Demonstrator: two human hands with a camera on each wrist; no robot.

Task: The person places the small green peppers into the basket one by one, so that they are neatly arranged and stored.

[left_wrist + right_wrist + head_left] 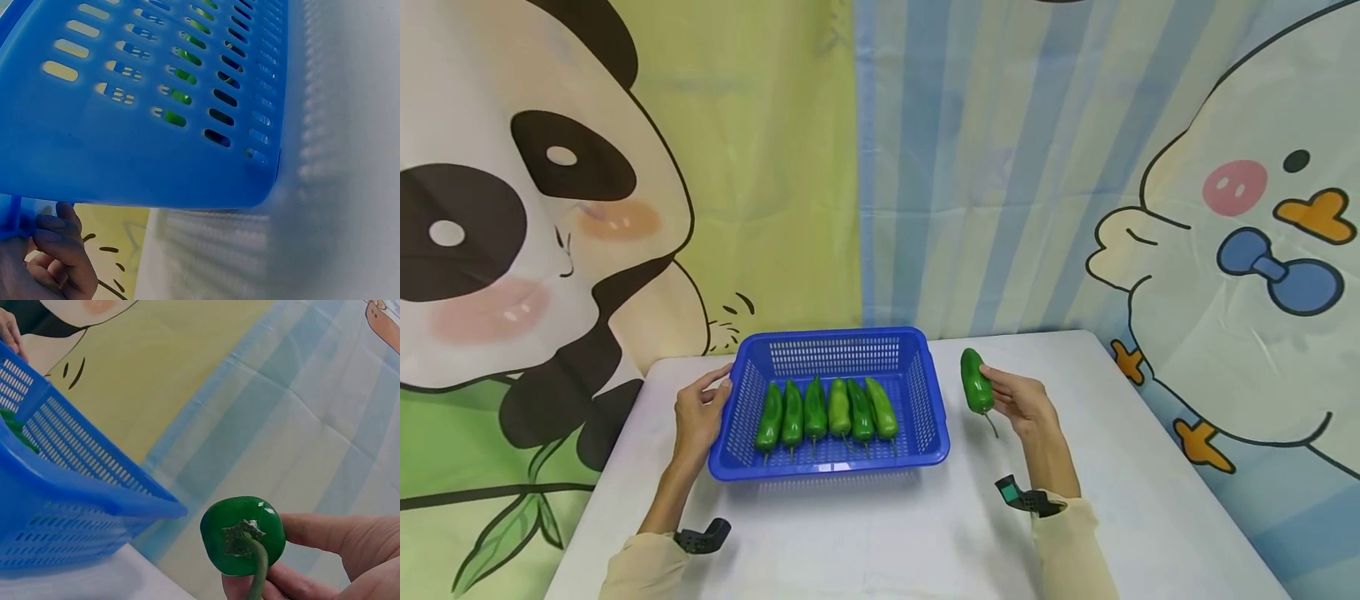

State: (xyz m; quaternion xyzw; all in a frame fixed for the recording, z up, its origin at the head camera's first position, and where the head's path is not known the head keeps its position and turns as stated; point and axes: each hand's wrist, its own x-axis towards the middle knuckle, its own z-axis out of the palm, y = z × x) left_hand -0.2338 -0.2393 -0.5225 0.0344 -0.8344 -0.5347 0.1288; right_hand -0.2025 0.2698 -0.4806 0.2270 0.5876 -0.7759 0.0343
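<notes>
A blue plastic basket point(831, 335) with slotted sides stands on the white table. Several green peppers lie side by side in it, stems toward the person; one pepper point(840, 407) near the middle is lighter. At the basket's left rim, my left hand point(698, 417) grips the edge, fingers at the rim in the left wrist view too. To the right of the basket, my right hand point(1026, 404) pinches a green pepper point(976, 382) between thumb and fingers, raised above the table with its stem hanging down. The right wrist view shows this pepper's stem end point(242, 537) facing the camera.
The white table point(865, 542) reaches back to a printed curtain point(940, 167) with a panda at left and a white bird at right. A dark strap point(703, 537) is on the left wrist, another strap point(1030, 500) on the right.
</notes>
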